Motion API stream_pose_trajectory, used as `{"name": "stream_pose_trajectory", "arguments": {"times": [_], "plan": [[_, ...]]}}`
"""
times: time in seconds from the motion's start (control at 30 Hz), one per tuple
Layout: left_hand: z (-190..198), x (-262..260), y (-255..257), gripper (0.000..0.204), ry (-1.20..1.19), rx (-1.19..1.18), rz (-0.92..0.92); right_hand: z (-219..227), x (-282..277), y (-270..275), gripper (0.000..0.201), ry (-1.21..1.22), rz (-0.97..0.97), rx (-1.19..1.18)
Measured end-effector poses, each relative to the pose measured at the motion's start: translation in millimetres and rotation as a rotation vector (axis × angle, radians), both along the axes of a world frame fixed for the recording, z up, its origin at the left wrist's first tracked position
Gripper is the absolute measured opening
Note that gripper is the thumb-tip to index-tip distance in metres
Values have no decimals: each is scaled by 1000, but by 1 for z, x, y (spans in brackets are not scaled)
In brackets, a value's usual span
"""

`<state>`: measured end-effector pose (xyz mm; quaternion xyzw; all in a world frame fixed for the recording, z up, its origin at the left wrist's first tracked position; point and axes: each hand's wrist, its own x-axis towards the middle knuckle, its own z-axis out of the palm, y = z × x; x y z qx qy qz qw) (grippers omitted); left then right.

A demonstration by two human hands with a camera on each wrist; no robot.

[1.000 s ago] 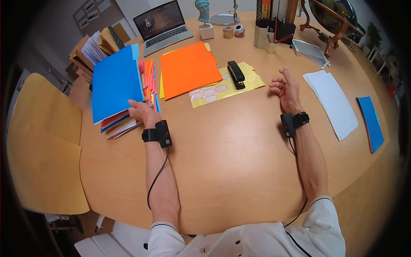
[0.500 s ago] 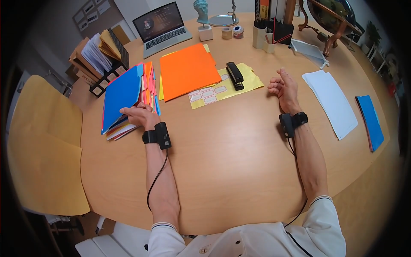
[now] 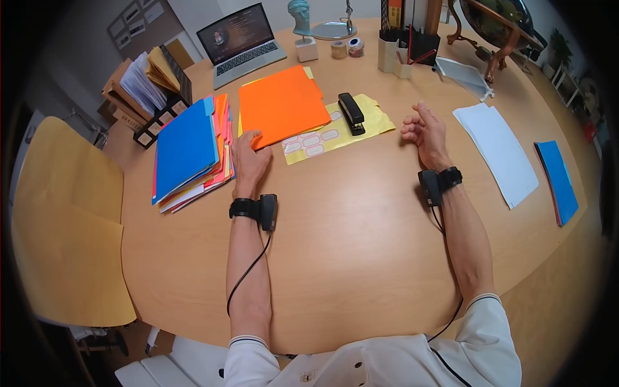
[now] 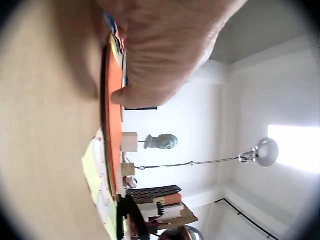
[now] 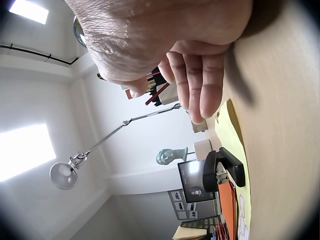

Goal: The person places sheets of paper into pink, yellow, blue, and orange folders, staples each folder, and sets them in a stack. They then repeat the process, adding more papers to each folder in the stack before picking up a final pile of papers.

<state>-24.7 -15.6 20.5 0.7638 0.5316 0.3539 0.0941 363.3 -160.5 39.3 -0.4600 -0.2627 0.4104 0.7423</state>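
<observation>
My left hand [image 3: 251, 160] is at the near left corner of the orange folder [image 3: 281, 103], with thumb and fingers spread about that corner. In the left wrist view its thumb [image 4: 119, 96] overlaps the folder's near edge, and the folder lies flat. A yellow folder shows beneath the orange one. To the left of this hand lies a stack of coloured folders with a blue folder [image 3: 185, 145] on top. My right hand [image 3: 427, 135] rests on its side on the table, fingers loosely bent and holding nothing. Nearest to it is a black stapler [image 3: 351, 114] on a yellow label sheet [image 3: 306, 148].
White papers [image 3: 496, 155] and a blue booklet [image 3: 558, 184] lie at the right. Behind stand a laptop [image 3: 244, 48], a bust [image 3: 302, 29], tape rolls [image 3: 338, 49], a pen holder [image 3: 394, 61] and a globe [image 3: 503, 19]. A file holder [image 3: 161, 119] stands back left.
The lifted blue folder has come down onto the left stack. My left hand has left the stack and moved right to the orange folder's corner. The right hand keeps its place.
</observation>
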Motion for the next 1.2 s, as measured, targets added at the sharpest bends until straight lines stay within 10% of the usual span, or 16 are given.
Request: {"name": "stream_pose_trajectory", "arguments": {"times": [0.63,1.2], "plan": [[5,6,0,41,192,-39,241,-1,1,1,33,-44,20,-41],[31,37,-26,77,331,-115,535,-3,-1,4,26,-76,39,-48]]}}
